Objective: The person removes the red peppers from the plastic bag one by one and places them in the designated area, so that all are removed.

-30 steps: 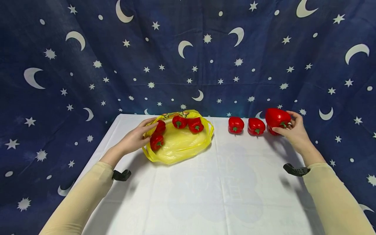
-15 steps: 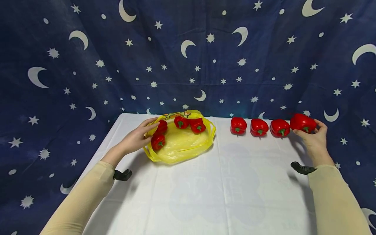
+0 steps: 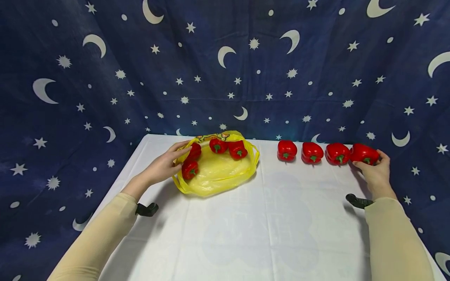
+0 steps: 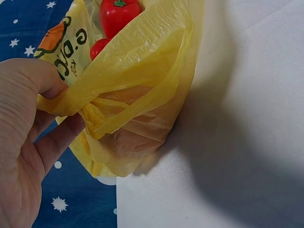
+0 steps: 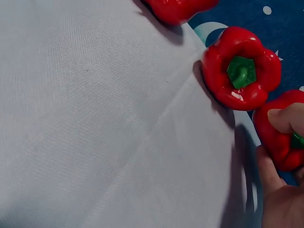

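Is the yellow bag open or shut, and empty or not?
Open and not empty: the head view shows the bag with its mouth spread and four peppers inside; the left hand pinches its edge.

Glossy red bell pepper [image 3: 364,153], green-stemmed, gripped by right hand [image 3: 377,173] at row's right end, three matching bell peppers [image 3: 311,152] to its left, open yellow plastic bag [image 3: 219,173], edge pinched by left hand [image 3: 161,166], four red peppers [image 3: 190,170] inside

Item: one red pepper [image 3: 363,153], carried by the right hand [image 3: 377,175]. A second ago we logged it raised, overlapping the row's third pepper [image 3: 337,153]; we now enter it lower, just beside that pepper, at its three o'clock. Third pepper: now uncovered.
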Motion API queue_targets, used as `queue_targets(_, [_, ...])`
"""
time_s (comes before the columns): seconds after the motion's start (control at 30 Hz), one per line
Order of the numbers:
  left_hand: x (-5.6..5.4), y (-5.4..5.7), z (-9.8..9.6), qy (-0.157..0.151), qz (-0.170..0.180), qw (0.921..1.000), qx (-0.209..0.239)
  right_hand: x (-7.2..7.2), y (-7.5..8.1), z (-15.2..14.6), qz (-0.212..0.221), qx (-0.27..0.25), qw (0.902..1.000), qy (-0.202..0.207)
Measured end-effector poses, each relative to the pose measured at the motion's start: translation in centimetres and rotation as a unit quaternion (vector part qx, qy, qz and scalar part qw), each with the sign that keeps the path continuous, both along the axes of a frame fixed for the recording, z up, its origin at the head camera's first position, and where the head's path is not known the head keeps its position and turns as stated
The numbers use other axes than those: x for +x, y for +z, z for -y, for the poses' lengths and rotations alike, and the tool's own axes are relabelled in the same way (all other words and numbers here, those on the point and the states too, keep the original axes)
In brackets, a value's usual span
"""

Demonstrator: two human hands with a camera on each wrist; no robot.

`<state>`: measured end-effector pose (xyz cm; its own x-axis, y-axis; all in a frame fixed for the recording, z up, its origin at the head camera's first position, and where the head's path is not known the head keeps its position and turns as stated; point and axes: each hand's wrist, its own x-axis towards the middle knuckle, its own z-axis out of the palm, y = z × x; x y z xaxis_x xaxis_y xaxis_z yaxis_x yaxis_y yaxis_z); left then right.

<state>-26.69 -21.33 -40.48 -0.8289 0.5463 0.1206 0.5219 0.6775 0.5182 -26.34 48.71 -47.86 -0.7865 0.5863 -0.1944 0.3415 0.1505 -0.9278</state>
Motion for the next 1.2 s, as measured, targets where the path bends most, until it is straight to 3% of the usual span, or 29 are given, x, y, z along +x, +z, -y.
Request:
queue_targets(0.33, [0.0,0.0,-0.1,-0.002,-0.001,1.0,-0.004,-0.6,-0.5,-0.3,0.015,0.007,0.9999,0.005])
queue_targets(0.57, [0.0,0.1,-0.2,-0.001,-0.002,1.0,-0.003,-0.8,-0.5,-0.1,0.033,0.059,0.9976,0.013])
queue_targets(0.7, [0.1,0.0,-0.2,-0.002,-0.003,1.0,-0.004,-0.9,-0.5,0.0,0.032,0.057,0.9978,0.009])
queue_targets(0.93, [-0.1,-0.1,-0.2,-0.008,-0.012,0.9999,-0.005,-0.5,-0.4,0.1,0.032,0.052,0.9981,-0.003])
queue_targets(1.2, [-0.2,-0.2,-0.1,-0.001,-0.009,1.0,0.001,0.1,0.0,0.0,0.052,0.05,0.9973,0.014])
